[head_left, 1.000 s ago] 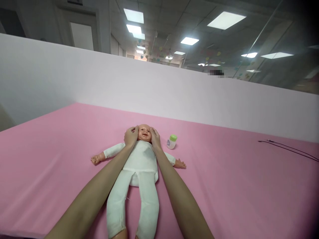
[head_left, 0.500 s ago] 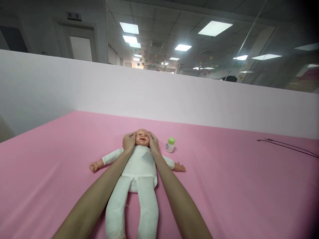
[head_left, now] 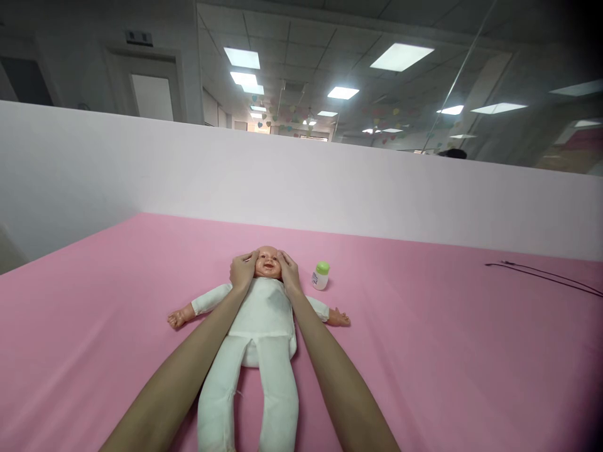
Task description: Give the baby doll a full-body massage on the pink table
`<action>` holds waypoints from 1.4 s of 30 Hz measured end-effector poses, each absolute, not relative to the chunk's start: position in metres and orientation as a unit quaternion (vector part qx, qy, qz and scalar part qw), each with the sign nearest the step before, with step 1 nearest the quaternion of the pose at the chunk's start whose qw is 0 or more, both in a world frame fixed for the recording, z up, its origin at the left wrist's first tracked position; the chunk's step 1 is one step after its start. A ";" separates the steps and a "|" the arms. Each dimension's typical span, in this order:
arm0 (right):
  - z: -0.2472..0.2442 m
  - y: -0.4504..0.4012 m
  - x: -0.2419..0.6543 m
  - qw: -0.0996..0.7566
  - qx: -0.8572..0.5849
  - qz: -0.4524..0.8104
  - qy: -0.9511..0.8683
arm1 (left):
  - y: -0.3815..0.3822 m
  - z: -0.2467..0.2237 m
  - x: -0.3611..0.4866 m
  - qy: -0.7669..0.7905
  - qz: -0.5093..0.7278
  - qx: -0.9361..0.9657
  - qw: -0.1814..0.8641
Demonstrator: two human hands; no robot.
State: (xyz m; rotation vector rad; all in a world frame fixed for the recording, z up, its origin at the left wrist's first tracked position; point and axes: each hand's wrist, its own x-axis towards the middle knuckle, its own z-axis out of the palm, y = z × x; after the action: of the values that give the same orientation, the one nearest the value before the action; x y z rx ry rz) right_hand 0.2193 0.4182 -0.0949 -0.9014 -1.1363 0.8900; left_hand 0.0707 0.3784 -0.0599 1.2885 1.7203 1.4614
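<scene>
A baby doll (head_left: 262,307) with a white cloth body lies on its back, arms spread, its head toward the far wall. My left hand (head_left: 242,270) is closed against the left side of the doll's head, and my right hand (head_left: 287,270) is closed against the right side. The thumbs rest near its temples; the other fingers are partly hidden beside the head. Just right of my right hand stands a small clear jar with a green lid (head_left: 321,276).
A pink sheet (head_left: 424,351) covers the table. Thin dark cables (head_left: 546,275) lie at the far right. Behind the table runs a low white wall (head_left: 301,185), with glass above it. The top of a dark head shows beyond the glass.
The camera view has shifted slightly. My right thumb has moved a little inward on the doll's forehead. The dark head beyond the glass has moved right.
</scene>
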 end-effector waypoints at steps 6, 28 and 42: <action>-0.096 0.418 0.218 0.667 -0.403 0.385 -0.495 | 0.380 -0.067 0.072 0.636 0.532 0.509 0.232; -0.092 0.347 0.237 0.554 -0.459 0.272 -0.639 | 0.370 -0.105 0.045 0.458 0.526 0.668 0.259; -0.096 0.347 0.235 0.575 -0.444 0.293 -0.622 | 0.362 -0.101 0.044 0.464 0.535 0.652 0.272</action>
State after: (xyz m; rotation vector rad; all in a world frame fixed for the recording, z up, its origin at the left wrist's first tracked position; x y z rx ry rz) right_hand 0.2347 0.3467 -0.0959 -1.0410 -1.4566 0.6860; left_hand 0.0441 0.3623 -0.1010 1.7547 1.2493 1.4397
